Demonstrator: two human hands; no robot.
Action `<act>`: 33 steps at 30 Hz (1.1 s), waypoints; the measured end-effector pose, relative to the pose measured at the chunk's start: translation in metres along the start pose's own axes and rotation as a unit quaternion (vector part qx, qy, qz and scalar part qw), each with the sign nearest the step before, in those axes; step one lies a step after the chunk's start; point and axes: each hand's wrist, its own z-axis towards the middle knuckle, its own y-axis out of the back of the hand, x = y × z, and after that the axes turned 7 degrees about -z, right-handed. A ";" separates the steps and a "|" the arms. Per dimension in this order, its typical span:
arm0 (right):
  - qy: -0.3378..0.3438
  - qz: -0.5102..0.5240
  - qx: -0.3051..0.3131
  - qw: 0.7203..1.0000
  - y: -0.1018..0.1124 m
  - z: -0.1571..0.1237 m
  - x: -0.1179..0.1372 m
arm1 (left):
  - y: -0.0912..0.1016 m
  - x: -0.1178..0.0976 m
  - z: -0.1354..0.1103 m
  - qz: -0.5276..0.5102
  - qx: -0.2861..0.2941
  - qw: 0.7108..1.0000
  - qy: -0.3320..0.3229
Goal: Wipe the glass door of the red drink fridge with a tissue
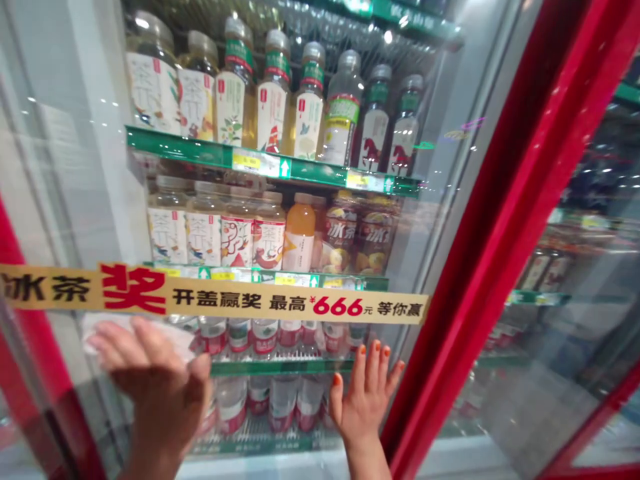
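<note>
My left hand [155, 373], somewhat blurred, presses a white tissue [173, 337] against the glass door [435, 220] of a drinks fridge. The tissue lies between its palm and the pane, just under a yellow banner sticker [295, 303] with black and red print. Lower right of the banner, my right hand [364, 393] rests palm-first on the same glass, fingers spread and orange nails showing. It holds nothing. Behind the pane, bottles [305, 107] of tea and other drinks stand in rows on green-edged shelves [200, 148].
A red door frame [480, 220] runs slanting along the right of the pane, and another red frame [35, 373] stands at the left. Beyond the right frame is a second glass door [530, 373] with more bottles behind it. Lights reflect on the glass.
</note>
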 end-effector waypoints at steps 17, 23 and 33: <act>-0.029 0.027 -0.020 0.999 -0.003 -0.003 0.000 | 0.003 -0.013 0.027 0.057 -0.025 0.998 -0.012; -0.013 0.032 -0.004 0.999 -0.002 -0.005 -0.004 | -0.022 -0.069 -0.027 0.049 0.101 0.953 -0.282; -0.062 0.054 -0.026 0.996 -0.007 -0.007 0.003 | -0.002 -0.036 0.053 0.052 0.010 0.998 -0.037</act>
